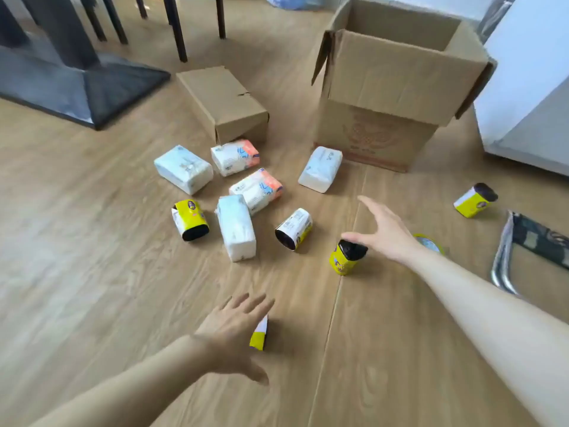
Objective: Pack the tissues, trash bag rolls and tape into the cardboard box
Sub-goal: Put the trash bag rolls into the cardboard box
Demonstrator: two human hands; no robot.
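**Both hands open over trash bag rolls on the floor, nothing gripped**

The left hand (234, 331) is palm down with fingers straight and spread, its forearm coming in from the bottom left. It covers part of a yellow trash bag roll (259, 338) on the wood floor (92, 241). Contact can't be told, and that roll is mostly hidden, so its axis is unclear.

The right hand (388, 234) reaches in from the lower right with the arm extended and fingers apart. Its thumb stretches left over the black top of the upright roll (346, 258). The hand is not closed on it; whether it touches can't be told. This roll stands on end, black end up, slightly tilted.

The tape roll (429, 242) lies flat just behind the right wrist, partly hidden.

- **Centre roll** (294, 229): on its side, long axis near-left to far-right, black end facing near-left.
- **Left roll** (190, 220): on its side, black end toward the camera.
- **Far-right roll** (475, 200): lying tilted, black end far-right, well apart from the others.

Tissues lie in a loose cluster mid-floor.
- **Nearest tissue pack** (236, 228): long axis near-far.
- **Orange-printed pack** (257, 191): just behind the nearest pack, lying diagonally.
- **Second orange-printed pack** (235, 157): at the mouth of the small cardboard box (224, 103), which lies on its side.
- **Left white pack** (183, 169): lying diagonally.
- **Right white pack** (320, 169): just beside the front bottom edge of the large cardboard box (391, 87).

The large box stands upright with its flaps open.
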